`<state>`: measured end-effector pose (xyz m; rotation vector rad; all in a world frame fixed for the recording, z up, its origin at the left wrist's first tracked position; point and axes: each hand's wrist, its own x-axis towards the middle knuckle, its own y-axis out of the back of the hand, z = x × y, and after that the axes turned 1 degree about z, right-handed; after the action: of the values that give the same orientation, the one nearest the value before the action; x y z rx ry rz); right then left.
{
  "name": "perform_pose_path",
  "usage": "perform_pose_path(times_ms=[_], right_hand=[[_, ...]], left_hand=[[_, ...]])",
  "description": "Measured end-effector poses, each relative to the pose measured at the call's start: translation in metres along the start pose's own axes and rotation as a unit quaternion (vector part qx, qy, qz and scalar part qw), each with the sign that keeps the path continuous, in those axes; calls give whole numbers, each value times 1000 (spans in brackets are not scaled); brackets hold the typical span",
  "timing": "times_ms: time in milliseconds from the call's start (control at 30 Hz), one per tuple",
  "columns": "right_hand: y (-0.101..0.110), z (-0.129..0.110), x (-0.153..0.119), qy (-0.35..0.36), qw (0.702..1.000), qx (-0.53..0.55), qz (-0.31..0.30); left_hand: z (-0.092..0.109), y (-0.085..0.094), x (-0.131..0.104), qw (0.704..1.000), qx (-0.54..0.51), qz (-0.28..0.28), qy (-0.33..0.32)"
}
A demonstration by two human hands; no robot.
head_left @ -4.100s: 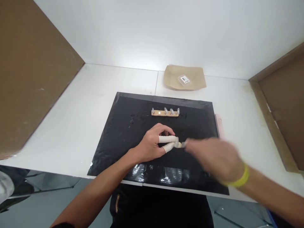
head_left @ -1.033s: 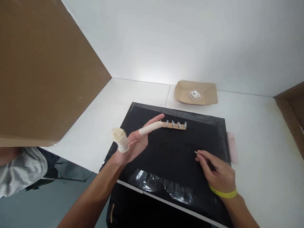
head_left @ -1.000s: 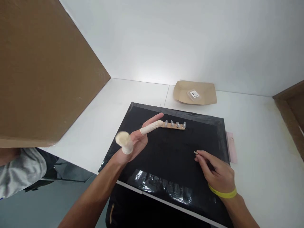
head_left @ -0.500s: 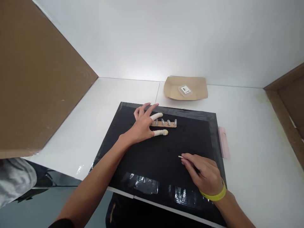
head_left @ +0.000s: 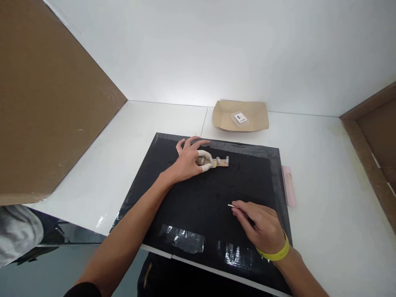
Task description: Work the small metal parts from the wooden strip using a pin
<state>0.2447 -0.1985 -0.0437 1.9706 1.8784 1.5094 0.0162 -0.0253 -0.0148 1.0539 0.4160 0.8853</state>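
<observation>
The left hand pinches a grey tip on the tan strip under its white-sleeved thumb and forefinger, while the right hand, nearer the wearer, grips a pale stick over the black mat, a paper tray lying beyond both hands.

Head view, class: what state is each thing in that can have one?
Black mat: lying flat.
Light-brown strip: on the mat, bearing grey pieces.
Left hand: thumb and forefinger at the strip, grip unclear.
Thin stick: held, tip showing.
Right hand: pinching the stick.
Brown tray: open, holding a clear case.
Clear case: label up, lid unclear.
</observation>
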Motion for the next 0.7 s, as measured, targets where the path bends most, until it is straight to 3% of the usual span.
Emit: perform_pose_path(times_ms=[267,567,700], right_hand=[[-3,1,-3,8,1000,2,-12],[-5,2,-5,12,1000,8,-13],[-5,3,-5,13,1000,9,-15]], left_hand=[[5,-1,5,1000,-19,-6,17],[13,6,5,994,71,13,-80],[19,14,-1,990,94,41,-92]])
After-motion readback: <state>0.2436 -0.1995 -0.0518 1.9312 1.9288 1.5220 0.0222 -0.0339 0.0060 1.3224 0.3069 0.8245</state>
